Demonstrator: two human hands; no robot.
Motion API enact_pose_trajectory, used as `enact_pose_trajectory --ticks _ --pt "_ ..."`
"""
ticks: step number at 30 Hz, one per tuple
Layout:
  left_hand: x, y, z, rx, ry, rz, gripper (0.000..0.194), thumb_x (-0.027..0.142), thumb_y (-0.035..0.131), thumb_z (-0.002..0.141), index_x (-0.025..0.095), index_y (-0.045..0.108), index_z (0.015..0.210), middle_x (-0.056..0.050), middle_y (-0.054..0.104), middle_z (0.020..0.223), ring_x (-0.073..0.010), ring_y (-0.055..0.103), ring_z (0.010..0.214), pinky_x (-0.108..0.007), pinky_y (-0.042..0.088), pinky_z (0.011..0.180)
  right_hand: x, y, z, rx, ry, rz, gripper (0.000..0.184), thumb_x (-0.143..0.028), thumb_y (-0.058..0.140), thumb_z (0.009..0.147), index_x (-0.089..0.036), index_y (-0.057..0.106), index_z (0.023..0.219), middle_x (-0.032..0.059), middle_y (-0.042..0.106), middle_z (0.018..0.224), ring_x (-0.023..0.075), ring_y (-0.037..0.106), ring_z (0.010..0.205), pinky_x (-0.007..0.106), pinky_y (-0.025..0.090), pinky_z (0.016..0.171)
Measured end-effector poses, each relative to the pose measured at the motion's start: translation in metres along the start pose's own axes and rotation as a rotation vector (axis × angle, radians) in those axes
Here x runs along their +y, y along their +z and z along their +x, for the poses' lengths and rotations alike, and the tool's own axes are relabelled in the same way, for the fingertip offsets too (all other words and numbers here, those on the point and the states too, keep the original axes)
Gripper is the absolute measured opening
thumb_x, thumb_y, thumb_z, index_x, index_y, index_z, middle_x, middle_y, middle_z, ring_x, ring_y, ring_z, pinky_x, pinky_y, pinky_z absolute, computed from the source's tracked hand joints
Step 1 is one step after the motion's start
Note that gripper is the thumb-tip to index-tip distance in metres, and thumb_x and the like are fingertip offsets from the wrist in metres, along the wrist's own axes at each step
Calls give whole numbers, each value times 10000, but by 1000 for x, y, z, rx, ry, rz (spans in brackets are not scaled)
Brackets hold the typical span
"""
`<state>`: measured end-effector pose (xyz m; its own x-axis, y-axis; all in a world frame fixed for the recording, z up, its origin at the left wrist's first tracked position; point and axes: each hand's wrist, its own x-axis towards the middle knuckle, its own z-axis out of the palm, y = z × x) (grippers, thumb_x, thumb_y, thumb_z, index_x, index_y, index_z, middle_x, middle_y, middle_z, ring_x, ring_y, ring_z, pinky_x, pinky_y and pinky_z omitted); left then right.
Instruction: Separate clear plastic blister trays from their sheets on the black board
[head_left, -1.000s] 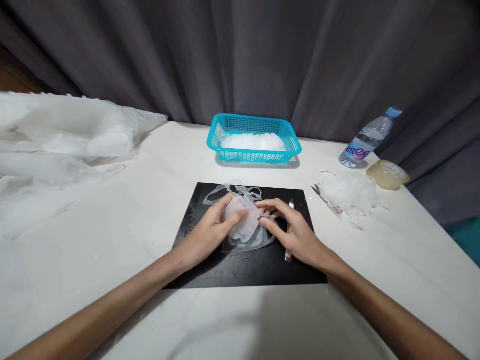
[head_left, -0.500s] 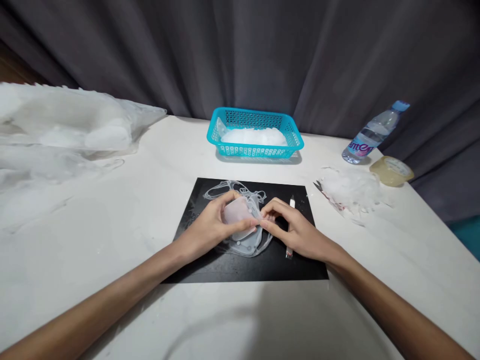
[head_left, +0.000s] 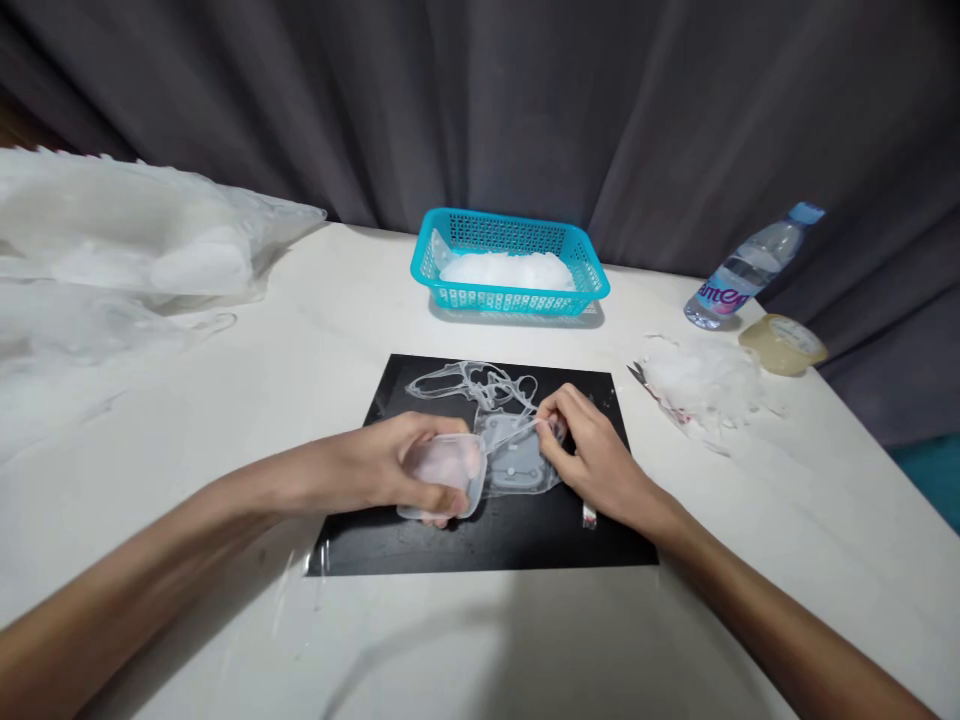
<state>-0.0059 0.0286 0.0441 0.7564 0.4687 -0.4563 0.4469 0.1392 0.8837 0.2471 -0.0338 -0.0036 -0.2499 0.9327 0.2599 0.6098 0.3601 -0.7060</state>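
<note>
My left hand [head_left: 382, 468] is closed around a small translucent plastic piece [head_left: 444, 478], held just above the black mat [head_left: 480, 540]. My right hand [head_left: 583, 450] pinches the edge of a thin clear trim sheet [head_left: 517, 462] lying on the mat, its fingers pressed together. A tangle of clear plastic strips [head_left: 472, 383] lies at the mat's far side. Under my right hand, a small knife [head_left: 589, 515] pokes out on the mat.
A turquoise basket [head_left: 510, 290] with white plastic pieces stands behind the mat. Big clear plastic bags [head_left: 120, 245] fill the left of the white table. At right lie a heap of clear scraps [head_left: 701, 385], a water bottle [head_left: 742, 275] and a tape roll [head_left: 784, 345]. A dark curtain hangs behind.
My left hand has pulled the translucent piece away to the left and toward me, separating it from the trim sheet. My right hand has stayed on the sheet, pinching it.
</note>
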Motion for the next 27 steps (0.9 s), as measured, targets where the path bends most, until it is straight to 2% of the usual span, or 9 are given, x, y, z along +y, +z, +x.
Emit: enact_pose_trajectory --ticks 4,7,9,12,14,16,21,24,27 --pt "-2 -10 -8 36 7 57 228 416 763 864 214 712 957 -15 715 807 -173 652 709 -221 464 596 -1 -4 0 -60 23 61 96 -141 547 997 -215 564 938 17 548 935 179 556 879 323 461 832" --pt "-1 -4 -6 94 83 119 282 474 674 940 197 697 893 11 616 738 -129 536 618 -203 362 507 -5 -7 -2 -79 47 89 55 -179 604 979 -220 621 1012 28 557 971 181 559 876 327 471 802" --pt "0 3 -5 115 114 121 343 505 607 981 189 694 879 12 588 741 -124 498 618 -208 354 512 -8 -8 -5 -28 45 93 139 -211 631 970 -229 625 1108 49 564 1034 192 561 888 342 487 791" --pt "1 10 -3 139 154 120 381 524 566 1000 186 703 892 0 613 800 -142 523 681 -225 415 589 -16 -6 -7 39 -35 58 347 -243 629 987 -267 571 1328 100 568 1256 252 567 1103 421 503 933" --pt "1 13 -2 154 191 136 368 513 556 1007 191 726 951 -12 646 862 -167 566 765 -244 462 679 -20 -3 -7 -24 -115 44 446 -256 595 1023 -311 502 1456 100 547 1409 284 499 1296 488 449 1078" --pt "-1 15 -1 173 212 157 366 509 544 1012 200 740 1030 -16 662 881 -179 581 790 -252 470 699 -23 -1 -6 -105 -164 69 449 -253 545 1060 -338 480 1496 77 587 1411 274 490 1322 500 427 1114" --pt "-7 20 3 249 186 226 383 530 532 1015 203 721 953 22 597 716 -124 473 590 -222 339 526 -19 5 -6 -98 -114 139 201 -252 565 1064 -267 664 1238 48 704 1052 224 581 1012 397 492 935" --pt "-8 27 4 294 168 275 411 561 525 1011 204 705 914 39 539 629 -118 439 540 -226 302 499 -17 7 -7 -109 -112 142 87 -249 586 1054 -234 665 1087 33 687 978 206 565 950 366 479 893" --pt "-8 34 8 321 182 325 422 565 497 1022 204 699 935 46 498 600 -117 419 526 -229 294 498 -17 9 -8 -137 -124 95 89 -231 549 1062 -226 616 1005 33 661 958 206 550 941 365 462 882"
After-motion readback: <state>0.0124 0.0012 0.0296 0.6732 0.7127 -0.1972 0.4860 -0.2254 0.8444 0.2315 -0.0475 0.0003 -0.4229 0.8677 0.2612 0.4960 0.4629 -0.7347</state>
